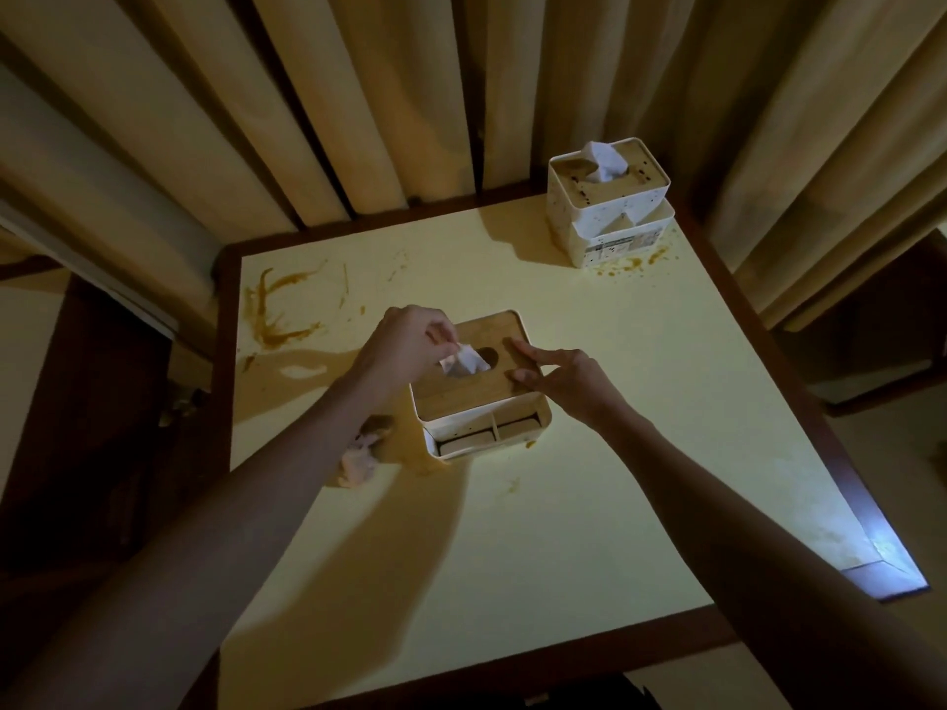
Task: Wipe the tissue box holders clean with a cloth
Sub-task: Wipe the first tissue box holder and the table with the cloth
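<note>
So the desk (589, 453) is this pale yellow top with a dark wood border, and it's got brownish smears all over, worst on the far-left side from the near holder. The near holder (479, 386) sits about mid-desk, a white plastic body with a wooden lid and a couple of open compartments along its front edge. The second holder (607, 202) is way off toward the far right corner from the near holder, also white, speckled with dark spots, tissue poking out of its top, brown splatter on the desk right around its base. My guess is both are light and rigid, with a smooth plastic shell that'd slide on the desk if you scrub hard, so I'd pin the lid or grab the sides while wiping. The lid looks like it just drops on, so it could pop loose. The cloth (361, 456) is a crumpled pinkish thing lying just left of the near holder's front corner, partly under the left forearm, nobody holding it. Left hand (410, 340) is over the near holder's lid, fingertips pinching the white tissue (464, 361) sticking out of the oval slot. Right hand (561, 374) has its fingers loosely extended, tips resting on the right part of the lid, seemingly bracing it.
</note>
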{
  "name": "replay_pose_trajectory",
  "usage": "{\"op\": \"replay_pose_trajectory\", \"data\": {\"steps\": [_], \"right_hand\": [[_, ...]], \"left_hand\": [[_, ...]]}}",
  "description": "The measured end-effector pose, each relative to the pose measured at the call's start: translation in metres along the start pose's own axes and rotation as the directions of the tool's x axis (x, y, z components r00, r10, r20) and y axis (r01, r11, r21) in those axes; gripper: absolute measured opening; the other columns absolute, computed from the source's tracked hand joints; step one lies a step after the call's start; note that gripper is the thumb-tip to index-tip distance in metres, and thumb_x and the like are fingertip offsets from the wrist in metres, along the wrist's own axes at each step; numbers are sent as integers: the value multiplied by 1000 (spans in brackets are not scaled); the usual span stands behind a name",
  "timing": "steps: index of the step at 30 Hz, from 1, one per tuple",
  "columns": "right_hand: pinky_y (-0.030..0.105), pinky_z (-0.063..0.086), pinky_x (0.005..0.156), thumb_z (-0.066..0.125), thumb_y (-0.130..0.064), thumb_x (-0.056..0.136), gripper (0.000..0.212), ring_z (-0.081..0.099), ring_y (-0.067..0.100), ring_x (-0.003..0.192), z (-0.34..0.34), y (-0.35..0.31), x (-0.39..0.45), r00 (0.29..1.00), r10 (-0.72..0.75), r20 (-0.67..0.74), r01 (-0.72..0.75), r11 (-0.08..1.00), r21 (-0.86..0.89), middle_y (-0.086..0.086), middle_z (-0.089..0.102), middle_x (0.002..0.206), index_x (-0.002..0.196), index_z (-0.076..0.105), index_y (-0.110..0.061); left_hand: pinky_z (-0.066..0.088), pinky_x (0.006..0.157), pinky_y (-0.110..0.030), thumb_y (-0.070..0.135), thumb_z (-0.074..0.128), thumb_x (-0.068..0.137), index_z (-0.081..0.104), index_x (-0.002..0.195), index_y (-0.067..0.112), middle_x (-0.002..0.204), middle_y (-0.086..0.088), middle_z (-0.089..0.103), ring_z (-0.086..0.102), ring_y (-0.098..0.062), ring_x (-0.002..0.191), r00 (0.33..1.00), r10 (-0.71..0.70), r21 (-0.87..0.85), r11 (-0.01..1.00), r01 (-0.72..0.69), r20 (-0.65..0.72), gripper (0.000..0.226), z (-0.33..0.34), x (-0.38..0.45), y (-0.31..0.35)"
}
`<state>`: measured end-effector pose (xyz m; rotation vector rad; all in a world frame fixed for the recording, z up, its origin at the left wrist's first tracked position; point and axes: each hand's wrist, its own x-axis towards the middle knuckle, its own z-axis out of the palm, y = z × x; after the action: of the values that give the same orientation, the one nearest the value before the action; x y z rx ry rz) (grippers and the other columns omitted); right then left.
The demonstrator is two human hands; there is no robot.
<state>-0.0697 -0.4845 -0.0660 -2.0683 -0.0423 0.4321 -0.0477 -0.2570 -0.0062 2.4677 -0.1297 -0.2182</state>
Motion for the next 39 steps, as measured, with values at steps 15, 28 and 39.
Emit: {"op": "replay_pose_trajectory", "data": {"steps": [15,28,39], "right_hand": [[18,39,85,68,-38,85,46,55,3,93,2,1,-2,1000,-11,-5,11,1000,16,-9,65,120,129,55,-39],[21,42,94,66,-40,85,47,57,11,115,2,2,-3,1000,-20,-2,20,1000,2,-6,64,123,131,54,-39],[16,39,93,67,-39,85,47,53,2,115,2,3,-3,1000,-18,4,17,999,42,-8,64,121,130,54,-37]], "left_hand": [[48,67,-16,18,74,80,71,81,22,82,11,68,65,-3,77,980,-77,-112,992,57,-183,6,-20,-25,17],[41,85,-28,20,69,76,63,113,29,109,6,50,48,-12,101,998,12,117,993,-6,-56,39,-10,-21,19],[36,60,-21,18,67,81,75,85,23,77,0,66,55,-16,79,997,-47,-3,999,47,-61,10,32,-6,24]]}}
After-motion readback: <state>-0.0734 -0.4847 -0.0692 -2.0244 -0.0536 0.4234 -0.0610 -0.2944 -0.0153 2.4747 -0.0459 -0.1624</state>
